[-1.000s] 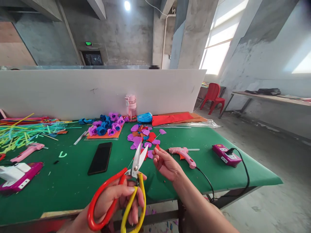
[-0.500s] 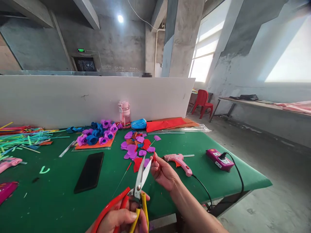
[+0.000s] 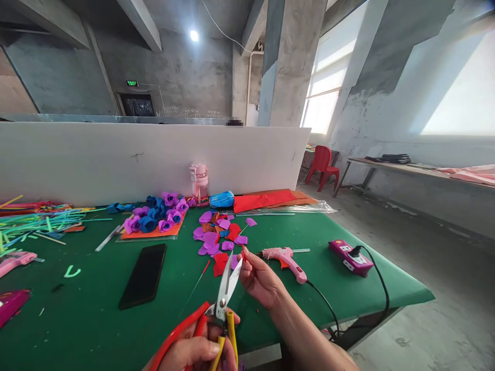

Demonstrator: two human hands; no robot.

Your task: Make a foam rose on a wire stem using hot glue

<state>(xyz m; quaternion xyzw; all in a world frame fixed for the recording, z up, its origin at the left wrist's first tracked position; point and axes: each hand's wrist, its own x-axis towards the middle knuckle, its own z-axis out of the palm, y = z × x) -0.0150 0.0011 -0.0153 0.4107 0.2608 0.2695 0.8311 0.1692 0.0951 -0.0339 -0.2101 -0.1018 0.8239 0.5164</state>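
Note:
My left hand is closed around scissors with red handles, their silver blades parted and pointing up. Two yellow handles also pass through this hand; I cannot tell which tool they belong to. Just right of the blade tips, my right hand pinches a small red piece between thumb and fingertips. Beyond both hands lies a loose pile of purple petals, mixed with red, brown and blue ones. A thin stem with a red tip rests left of the blades.
A pink glue gun lies right of my right hand, its cord trailing past a purple power box. To the left are a black phone, purple and blue flowers and coloured sticks. A pink bottle stands behind.
My right hand has shifted slightly left with the red piece, nearer the blade tips. The whole view has moved down a little in the picture. Both hands keep their holds.

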